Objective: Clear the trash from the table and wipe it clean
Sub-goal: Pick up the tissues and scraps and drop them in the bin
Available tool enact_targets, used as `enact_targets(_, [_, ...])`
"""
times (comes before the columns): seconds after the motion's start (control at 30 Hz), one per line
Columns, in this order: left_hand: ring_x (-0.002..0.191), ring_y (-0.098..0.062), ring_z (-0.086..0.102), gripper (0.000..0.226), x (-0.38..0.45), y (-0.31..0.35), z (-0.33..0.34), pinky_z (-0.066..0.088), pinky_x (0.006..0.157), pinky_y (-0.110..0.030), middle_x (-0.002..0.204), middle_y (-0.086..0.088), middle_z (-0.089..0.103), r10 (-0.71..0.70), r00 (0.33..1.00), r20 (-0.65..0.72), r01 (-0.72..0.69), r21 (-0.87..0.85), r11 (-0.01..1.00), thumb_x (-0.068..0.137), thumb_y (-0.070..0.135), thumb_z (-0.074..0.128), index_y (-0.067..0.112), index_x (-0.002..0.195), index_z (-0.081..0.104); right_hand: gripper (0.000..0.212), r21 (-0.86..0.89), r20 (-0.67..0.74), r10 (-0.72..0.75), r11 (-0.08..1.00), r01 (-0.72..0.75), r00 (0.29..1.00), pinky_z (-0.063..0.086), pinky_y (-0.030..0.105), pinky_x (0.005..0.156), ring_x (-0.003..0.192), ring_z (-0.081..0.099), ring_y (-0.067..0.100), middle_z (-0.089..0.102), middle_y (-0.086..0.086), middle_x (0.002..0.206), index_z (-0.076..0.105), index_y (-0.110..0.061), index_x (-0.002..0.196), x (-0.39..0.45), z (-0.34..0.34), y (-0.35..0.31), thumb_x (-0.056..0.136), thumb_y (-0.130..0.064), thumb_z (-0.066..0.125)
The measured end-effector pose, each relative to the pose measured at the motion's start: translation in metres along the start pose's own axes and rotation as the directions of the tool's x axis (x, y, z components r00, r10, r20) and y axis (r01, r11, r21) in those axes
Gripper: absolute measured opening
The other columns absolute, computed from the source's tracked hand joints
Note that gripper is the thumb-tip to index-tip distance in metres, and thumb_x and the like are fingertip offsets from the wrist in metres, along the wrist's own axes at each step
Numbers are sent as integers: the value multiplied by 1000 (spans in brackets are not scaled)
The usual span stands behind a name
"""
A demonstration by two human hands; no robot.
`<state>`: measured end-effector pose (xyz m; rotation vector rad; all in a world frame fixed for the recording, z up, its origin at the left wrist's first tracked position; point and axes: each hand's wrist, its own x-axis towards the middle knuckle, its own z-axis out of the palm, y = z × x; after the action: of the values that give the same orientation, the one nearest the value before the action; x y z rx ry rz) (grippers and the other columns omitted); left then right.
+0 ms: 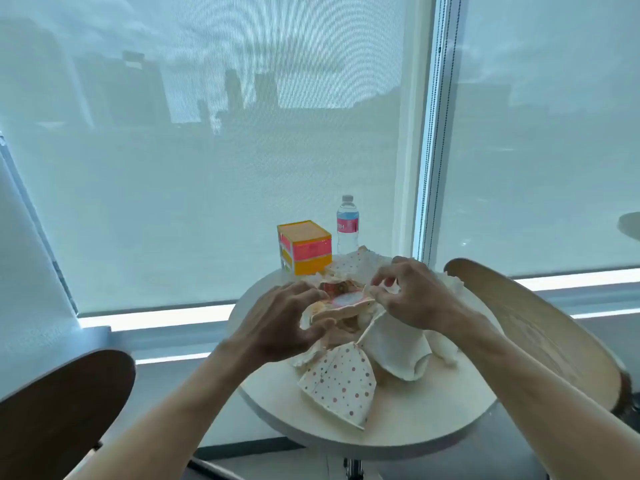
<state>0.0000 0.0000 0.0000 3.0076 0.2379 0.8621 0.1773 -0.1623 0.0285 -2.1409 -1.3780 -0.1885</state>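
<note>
Trash (341, 304), a loose heap of wrappers and napkins, sits mid-table, and both hands are on it. The left hand (287, 323) has its fingers curled round the near side of the pile, thumb under a flat pinkish wrapper. The right hand (412, 296) pinches a thin strip of paper at the top, fingertips drawn tight together. A dotted napkin (337, 384) lies just in front of the heap, toward the near edge, and a white bag (398, 348) slumps beside it under the right wrist.

By my read this is early going: the gathering is underway, nothing looks carried off, and no cloth for wiping is in sight (so the wipe is all still to come). A bottle (347, 220) and a bright box (304, 247) stand at the far rim and will need shifting or working around.

The table (415, 420) is small and round, with the heap near every edge, so a careless sweep could push scraps over. Chair backs crowd it, a dark one (62, 410) at left and a pale one (530, 327) at right. The clearest exit is straight back toward the person.
</note>
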Motion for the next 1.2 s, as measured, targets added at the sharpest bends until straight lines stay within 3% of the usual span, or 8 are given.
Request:
enact_targets(0.07, [103, -16, 64, 39, 0, -2, 2, 49, 85, -28, 120, 3, 68, 2, 1000, 11, -2, -11, 1000, 89, 46, 61, 23, 119, 68, 14, -36, 69, -3, 999, 6, 998, 50, 41, 82, 88, 53, 9, 52, -17, 88, 71, -33, 89, -3, 0, 0, 84, -37, 58])
enact_targets(0.27, [82, -13, 65, 22, -3, -3, 14, 53, 69, -27, 97, 4, 72, -24, 998, -56, 19, -95, 995, 90, 36, 65, 21, 103, 75, 16, -26, 192, -30, 999, 35, 981, 33, 22, 77, 95, 46, 9, 54, -10, 96, 72, -29, 94, -17, 3, 5, 85, -24, 60])
enact_targets(0.47, [69, -17, 66, 11, -1, -4, 16, 55, 57, -31, 85, 4, 73, -43, 980, -194, 30, -71, 997, 86, 22, 72, 18, 94, 77, 14, -32, 226, -55, 997, 63, 973, 31, 29, 94, 105, 41, 10, 52, -9, 101, 72, -37, 95, -22, 3, 9, 87, -27, 66])
enact_targets(0.63, [63, -9, 57, 10, -1, -6, 12, 44, 53, -19, 87, 1, 74, -141, 941, -307, 90, -174, 981, 86, 17, 72, 14, 94, 76, 9, -8, 225, -28, 999, 31, 974, 31, 33, 97, 110, 41, 12, 51, -8, 107, 67, -40, 88, -26, -4, 9, 90, -31, 68])
enact_targets(0.77, [62, -11, 61, 10, -1, -5, 7, 53, 58, -25, 82, 1, 72, -282, 882, -377, 145, -353, 924, 88, 19, 70, 14, 93, 77, 4, 43, 123, 1, 999, -6, 992, 32, 28, 91, 106, 44, 11, 55, -4, 108, 67, -31, 91, -32, -14, 7, 92, -26, 66])
enact_targets(0.93, [69, -5, 66, 13, -6, 11, -3, 48, 60, -10, 87, 4, 72, -444, 817, -369, 172, -579, 797, 88, 19, 70, 10, 96, 76, 6, 183, -114, 83, 981, -61, 990, 40, 19, 68, 84, 57, 6, 64, -2, 90, 66, -21, 87, -44, -28, 2, 93, -19, 65])
enact_targets(1.1, [73, -5, 71, 16, -11, 29, -5, 52, 61, -9, 89, 2, 74, -476, 833, -282, 144, -721, 678, 88, 22, 70, 13, 100, 75, 7, 251, -231, 209, 956, -150, 950, 50, 33, 76, 83, 63, 12, 67, -4, 84, 65, -28, 86, -64, -42, 6, 93, -25, 65])
enact_targets(1.2, [69, -5, 71, 14, -12, 43, -5, 52, 60, -10, 86, 7, 73, -434, 866, -247, 99, -766, 635, 87, 19, 70, 15, 100, 75, 5, 243, -283, 261, 950, -194, 923, 48, 29, 74, 76, 58, -2, 63, -8, 80, 65, -25, 90, -86, -50, 7, 94, -24, 63])
